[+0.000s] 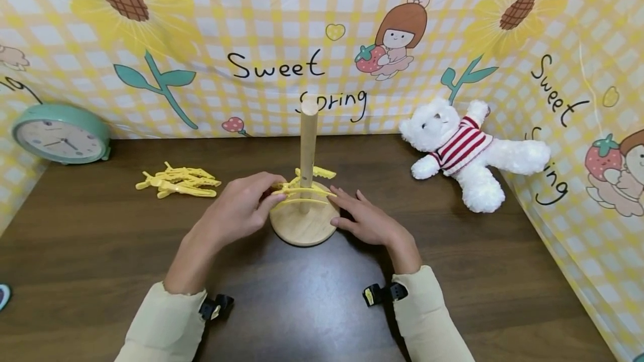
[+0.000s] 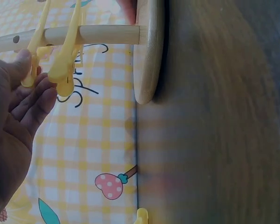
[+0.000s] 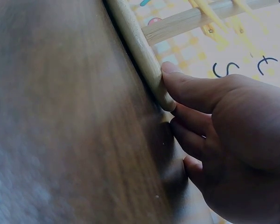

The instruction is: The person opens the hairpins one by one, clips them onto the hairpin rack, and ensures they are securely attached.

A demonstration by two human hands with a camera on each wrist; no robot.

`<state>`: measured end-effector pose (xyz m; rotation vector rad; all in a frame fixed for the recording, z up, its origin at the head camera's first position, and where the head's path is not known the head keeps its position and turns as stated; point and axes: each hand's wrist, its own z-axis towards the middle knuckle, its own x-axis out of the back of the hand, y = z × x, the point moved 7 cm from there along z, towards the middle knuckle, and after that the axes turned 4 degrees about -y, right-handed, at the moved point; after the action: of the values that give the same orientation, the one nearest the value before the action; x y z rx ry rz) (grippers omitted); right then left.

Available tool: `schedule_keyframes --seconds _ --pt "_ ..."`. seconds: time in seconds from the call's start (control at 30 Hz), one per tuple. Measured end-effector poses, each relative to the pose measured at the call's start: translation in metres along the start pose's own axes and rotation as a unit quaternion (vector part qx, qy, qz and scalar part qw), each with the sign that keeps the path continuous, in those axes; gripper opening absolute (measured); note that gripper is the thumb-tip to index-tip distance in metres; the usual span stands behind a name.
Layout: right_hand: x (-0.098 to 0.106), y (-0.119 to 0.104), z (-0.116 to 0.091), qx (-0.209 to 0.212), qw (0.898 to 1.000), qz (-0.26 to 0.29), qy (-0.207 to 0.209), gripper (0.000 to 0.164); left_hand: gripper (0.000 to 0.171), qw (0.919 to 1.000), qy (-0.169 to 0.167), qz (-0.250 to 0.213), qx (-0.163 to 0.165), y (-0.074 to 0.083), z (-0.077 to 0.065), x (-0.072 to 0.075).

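With my left hand I pinch the end of a yellow clip between thumb and fingers; its long part lies across the post of a wooden stand. Another clip crosses the post just below, between the first one and the round base. Some yellow shows behind the post too; which clip it belongs to I cannot tell. My right hand has hold of the base's edge, thumb on its upper face and a finger against the rim. Black devices sit at the cuffs of my cream sleeves. Left of the stand, well apart, a pile of yellow clips lies on the brown table. Farther left is a green clock. Over to the right lies a white bear in a striped top. Behind everything hangs a yellow checked cloth with sunflowers and "Sweet Spring" lettering.
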<state>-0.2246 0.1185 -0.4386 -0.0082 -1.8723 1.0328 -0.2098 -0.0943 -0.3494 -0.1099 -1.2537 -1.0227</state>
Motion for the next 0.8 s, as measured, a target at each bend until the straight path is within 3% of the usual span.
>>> schedule_keyframes --seconds 0.23,0.5,0.67,0.8 --pt "0.001 -0.001 0.0 0.004 1.0 0.001 0.005 0.061 0.02 0.9982 -0.005 -0.047 0.037 -0.006 -0.004 -0.001" --pt "-0.001 0.002 0.0 0.004 1.0 0.002 0.004 0.06 0.019 0.9932 0.012 -0.104 0.051 -0.012 -0.006 -0.001" --pt "0.0 0.002 -0.002 -0.006 1.0 0.001 0.002 0.062 0.02 0.9852 0.021 -0.151 0.079 -0.018 -0.008 -0.003" --pt "0.0 0.001 -0.001 -0.003 1.0 -0.001 0.003 0.062 0.024 0.9709 0.03 -0.207 0.117 -0.026 -0.012 -0.003"
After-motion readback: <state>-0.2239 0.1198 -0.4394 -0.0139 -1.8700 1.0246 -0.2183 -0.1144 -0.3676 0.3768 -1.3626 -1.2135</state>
